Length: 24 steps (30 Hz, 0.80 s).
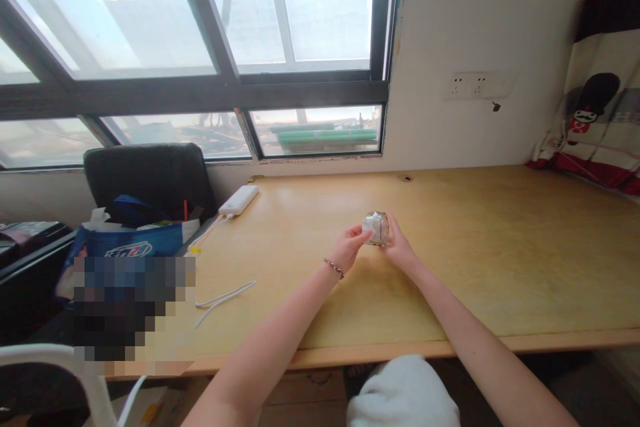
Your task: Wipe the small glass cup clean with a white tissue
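Note:
Over the wooden desk, my right hand (399, 247) is wrapped round a small clear container (384, 229) that looks like a glass, tilted on its side. My left hand (350, 245), with a beaded bracelet (334, 268) at the wrist, pinches a crumpled white tissue or cloth (372, 222). That white piece lies against the near-left end of the glass; whether part of it is inside, I cannot tell. Both hands are close together, fingers closed, just above the desk top (480, 260).
A white power bank (239, 201) with a cable lies at the desk's left edge. Another white cable (226, 296) rests nearer. A blue bag (130, 240) sits by a black chair (147, 177) on the left. Behind are a window and wall sockets (469, 85).

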Motion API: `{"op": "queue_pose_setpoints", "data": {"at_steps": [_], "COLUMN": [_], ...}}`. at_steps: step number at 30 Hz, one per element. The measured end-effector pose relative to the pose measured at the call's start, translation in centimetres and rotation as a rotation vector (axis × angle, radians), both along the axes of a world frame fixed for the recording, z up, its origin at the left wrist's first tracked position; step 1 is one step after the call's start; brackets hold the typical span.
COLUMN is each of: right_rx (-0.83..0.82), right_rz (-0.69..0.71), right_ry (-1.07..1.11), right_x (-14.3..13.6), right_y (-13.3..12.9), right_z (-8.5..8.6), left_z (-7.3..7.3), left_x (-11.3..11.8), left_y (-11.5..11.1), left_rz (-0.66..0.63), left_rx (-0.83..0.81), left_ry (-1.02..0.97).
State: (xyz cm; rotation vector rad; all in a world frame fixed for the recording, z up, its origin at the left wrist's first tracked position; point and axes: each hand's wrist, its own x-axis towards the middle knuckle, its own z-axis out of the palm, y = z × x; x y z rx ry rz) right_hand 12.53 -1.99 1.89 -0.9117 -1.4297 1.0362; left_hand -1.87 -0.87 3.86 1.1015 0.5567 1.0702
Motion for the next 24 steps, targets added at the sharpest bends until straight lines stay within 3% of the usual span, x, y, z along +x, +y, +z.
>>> {"op": "queue_pose_setpoints", "data": {"at_steps": [3, 7, 13, 20, 24], "right_rx": [-0.137, -0.164, -0.005, 0.355, 0.302], "right_rz": [0.14, 0.182, 0.122, 0.033, -0.028], "right_ry": [0.212, 0.234, 0.024, -0.286, -0.286], "right_x": [0.0, 0.2, 0.4, 0.4, 0.0], "right_y": [-0.5, -1.1, -0.7, -1.3, -0.9], "right_z": [0.8, 1.8, 1.5, 2.0, 1.1], "left_z": [0.2, 0.2, -0.3, 0.3, 0.6], "left_x": [0.2, -0.1, -0.5, -0.4, -0.3], "left_y": [-0.5, -0.5, 0.3, 0.0, -0.1], "left_rz": [0.004, 0.017, 0.117, 0.024, 0.016], "left_rx": [0.074, 0.092, 0.031, -0.077, -0.094], "left_ry": [0.077, 0.163, 0.168, 0.003, -0.026]}}
